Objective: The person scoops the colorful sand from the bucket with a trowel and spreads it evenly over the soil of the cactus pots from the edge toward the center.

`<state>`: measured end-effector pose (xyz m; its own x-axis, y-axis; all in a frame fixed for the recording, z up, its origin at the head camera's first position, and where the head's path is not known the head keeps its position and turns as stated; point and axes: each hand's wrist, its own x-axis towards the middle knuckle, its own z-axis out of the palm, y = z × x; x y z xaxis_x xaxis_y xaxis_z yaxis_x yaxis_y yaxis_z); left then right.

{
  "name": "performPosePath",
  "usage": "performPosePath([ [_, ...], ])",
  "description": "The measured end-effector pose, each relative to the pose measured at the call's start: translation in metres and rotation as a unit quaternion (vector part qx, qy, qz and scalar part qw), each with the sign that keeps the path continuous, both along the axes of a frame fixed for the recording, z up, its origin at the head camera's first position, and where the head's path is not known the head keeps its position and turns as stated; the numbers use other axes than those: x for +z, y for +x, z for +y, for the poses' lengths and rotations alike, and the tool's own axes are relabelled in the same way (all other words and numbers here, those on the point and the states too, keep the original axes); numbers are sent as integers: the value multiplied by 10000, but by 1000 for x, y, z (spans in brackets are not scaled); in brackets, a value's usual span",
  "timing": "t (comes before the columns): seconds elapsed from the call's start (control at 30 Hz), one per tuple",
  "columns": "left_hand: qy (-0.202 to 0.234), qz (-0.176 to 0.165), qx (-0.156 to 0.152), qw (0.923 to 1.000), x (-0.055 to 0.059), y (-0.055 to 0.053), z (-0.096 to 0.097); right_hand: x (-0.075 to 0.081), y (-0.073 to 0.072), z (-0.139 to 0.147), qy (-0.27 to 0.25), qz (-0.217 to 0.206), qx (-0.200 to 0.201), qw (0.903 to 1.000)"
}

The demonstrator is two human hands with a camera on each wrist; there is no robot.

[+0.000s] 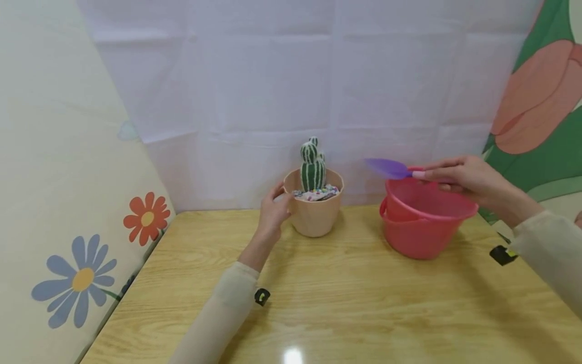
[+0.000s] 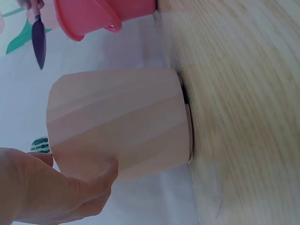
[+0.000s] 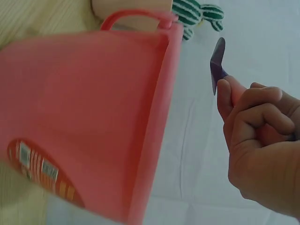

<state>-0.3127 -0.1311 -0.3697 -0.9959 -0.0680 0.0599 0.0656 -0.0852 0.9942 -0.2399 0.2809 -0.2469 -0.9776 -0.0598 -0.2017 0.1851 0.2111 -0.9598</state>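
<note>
A peach flower pot (image 1: 316,218) stands on the table, holding a green-and-white striped cactus (image 1: 312,174) above colourful speckled filling (image 1: 316,194). My left hand (image 1: 275,208) grips the pot's left side near the rim; in the left wrist view its thumb (image 2: 105,176) lies against the outer wall. Over the pink bucket (image 1: 416,240), my right hand (image 1: 464,178) holds a small trowel by its pink handle (image 3: 236,90). The trowel's purple blade (image 1: 388,168) points left toward the pot, apart from it. What lies at the bottom of the bucket is hidden.
The bucket's handle (image 1: 402,218) hangs down on its left side. A wood-grain table (image 1: 327,303) carries the pot and bucket. Behind them hangs a white cloth (image 1: 268,81), with flower-patterned panels (image 1: 73,167) at both sides.
</note>
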Motion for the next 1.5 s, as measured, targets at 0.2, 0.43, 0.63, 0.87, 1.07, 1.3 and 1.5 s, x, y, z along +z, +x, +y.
performPosePath([
  [0.2, -53, 315, 265, 9991, 8, 3, -4, 0, 6, 19, 811, 537, -110, 9952],
  [0.43, -375, 924, 728, 9923, 14, 9, 1, -2, 10, 39, 2263, 869, 21, 9702],
  [0.63, -1000, 2008, 1201, 9671, 19, 24, 12, -3, 13, 40, 2722, 1051, 18, 9565],
  [0.87, -1386, 3353, 701, 9292, 20, 38, 42, -7, 5, 40, 3585, 1462, 79, 9220],
  [1.07, -1411, 3632, -407, 9201, 12, 37, 95, -17, -13, 41, 4173, 1904, 374, 8878],
  [1.3, -1226, 1670, -1156, 9715, -5, 31, 159, -27, -36, 31, 4698, 2520, 993, 8402],
  [1.5, 915, 278, -965, 9907, -2, 33, 195, -33, -48, 19, 4989, 2643, 1312, 8149],
])
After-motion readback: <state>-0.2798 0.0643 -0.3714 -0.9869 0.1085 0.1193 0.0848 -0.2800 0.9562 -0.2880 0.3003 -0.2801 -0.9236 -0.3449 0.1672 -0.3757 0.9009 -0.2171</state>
